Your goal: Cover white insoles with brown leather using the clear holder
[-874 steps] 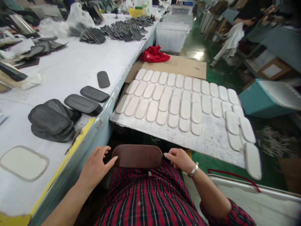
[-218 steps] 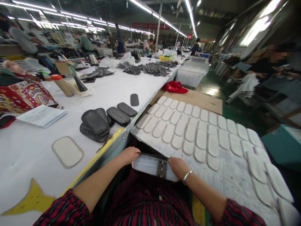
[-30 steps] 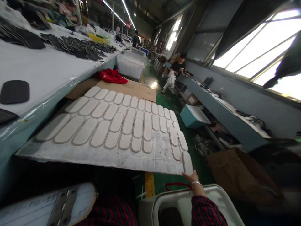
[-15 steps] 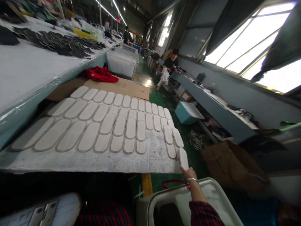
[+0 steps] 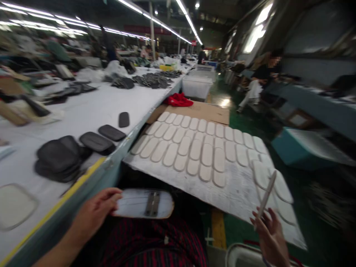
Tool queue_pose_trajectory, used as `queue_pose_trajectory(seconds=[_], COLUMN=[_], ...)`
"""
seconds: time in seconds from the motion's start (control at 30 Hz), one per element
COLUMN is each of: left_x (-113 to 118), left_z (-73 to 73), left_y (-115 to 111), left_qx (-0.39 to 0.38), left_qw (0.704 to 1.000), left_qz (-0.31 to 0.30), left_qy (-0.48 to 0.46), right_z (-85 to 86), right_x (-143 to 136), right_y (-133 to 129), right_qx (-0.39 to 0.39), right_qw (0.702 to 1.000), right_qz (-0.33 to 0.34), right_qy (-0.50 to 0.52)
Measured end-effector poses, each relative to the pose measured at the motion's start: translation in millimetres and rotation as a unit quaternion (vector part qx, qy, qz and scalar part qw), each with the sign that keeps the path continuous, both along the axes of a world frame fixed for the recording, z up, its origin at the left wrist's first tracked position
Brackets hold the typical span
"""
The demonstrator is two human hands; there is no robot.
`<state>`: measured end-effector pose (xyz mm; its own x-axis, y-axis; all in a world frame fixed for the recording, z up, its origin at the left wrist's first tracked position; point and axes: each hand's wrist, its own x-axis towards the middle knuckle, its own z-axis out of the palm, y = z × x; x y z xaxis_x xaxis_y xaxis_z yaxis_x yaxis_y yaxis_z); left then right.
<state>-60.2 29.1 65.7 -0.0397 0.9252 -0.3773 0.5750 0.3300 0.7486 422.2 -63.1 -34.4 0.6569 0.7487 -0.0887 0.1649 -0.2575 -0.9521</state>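
Note:
My left hand (image 5: 96, 211) grips the left end of a flat, round-ended board (image 5: 130, 202) with a metal hinge plate on its face, held over my lap. At the right, my right hand (image 5: 269, 231) pinches a thin white oval pad (image 5: 267, 194), which is turned edge-on and tilted upward. Beyond the hands, many pale oval pads (image 5: 196, 148) with grey rims lie in rows on a low board (image 5: 222, 202), some overlapping. The picture is slightly blurred by motion.
A long white table (image 5: 102, 100) on the left bears stacked black oval pieces (image 5: 59, 157). Behind the pads are cardboard (image 5: 211, 111) and a red cloth (image 5: 179, 100). A teal bin (image 5: 300, 148) stands on the right floor. A person (image 5: 258, 79) sits at the far right.
My view has swung left. The right hand has lifted a white pad from the board's right front corner. My left hand has come into view on the hinged board.

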Motion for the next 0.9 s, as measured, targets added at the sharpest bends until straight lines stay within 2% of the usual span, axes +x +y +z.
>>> queue_pose_trajectory(seconds=[0.07, 0.1, 0.13, 0.2, 0.23, 0.3, 0.37, 0.43, 0.53, 0.6, 0.67, 0.73, 0.77, 0.83, 0.87, 0.9], left_x=[13, 23, 33, 50, 54, 54, 48, 43, 41, 39, 29, 7, -7, -36, -49, -58], left_z=[-3.8, -7.2, -10.5, -14.5, -15.6, -18.5, -26.1, -38.2, -54.4, -56.6, -51.0, -43.0, -40.2, -39.7, -42.2, -46.2], left_y=[-28, -40, -50, -64, -69, -76, -80, -82, -85, -84, -78, -67, -60, -46, -40, -35], left_qx=[-0.023, -0.035, -0.035, -0.058, -0.072, -0.108, -0.145, -0.181, -0.222, -0.229, -0.225, -0.173, -0.123, -0.004, 0.028, 0.040], left_qw=[0.981, 0.961, 0.937, 0.897, 0.886, 0.881, 0.871, 0.843, 0.800, 0.782, 0.783, 0.822, 0.862, 0.944, 0.961, 0.965], left_qz=[-0.060, -0.091, -0.113, -0.138, -0.130, -0.064, 0.031, 0.095, 0.117, 0.100, 0.014, -0.074, -0.077, 0.044, 0.120, 0.178], left_qy=[-0.184, -0.259, -0.328, -0.417, -0.439, -0.455, -0.468, -0.498, -0.546, -0.571, -0.580, -0.537, -0.486, -0.327, -0.248, -0.189], right_z=[16.8, 25.7, 33.8, 45.0, 47.3, 46.2, 40.7, 35.4, 33.4, 35.7, 38.6, 40.5, 40.9, 40.7, 40.4, 40.2], right_x=[-39, -57, -75, -107, -121, -143, -159, -169, -177, -179, -177, -170, -166, -158, -155, -153], right_y=[13, 18, 22, 26, 26, 26, 24, 23, 25, 30, 37, 46, 51, 61, 65, 70], right_qx=[-0.001, -0.009, -0.010, 0.003, 0.011, 0.025, 0.047, 0.072, 0.098, 0.098, 0.085, 0.054, 0.029, -0.035, -0.065, -0.089], right_qw=[0.989, 0.970, 0.941, 0.866, 0.826, 0.765, 0.736, 0.733, 0.740, 0.741, 0.750, 0.782, 0.803, 0.839, 0.849, 0.856], right_qz=[0.147, 0.239, 0.328, 0.471, 0.522, 0.579, 0.591, 0.571, 0.536, 0.528, 0.523, 0.503, 0.494, 0.487, 0.491, 0.495], right_qy=[-0.008, -0.035, -0.076, -0.170, -0.213, -0.281, -0.328, -0.362, -0.395, -0.404, -0.396, -0.362, -0.331, -0.241, -0.183, -0.120])
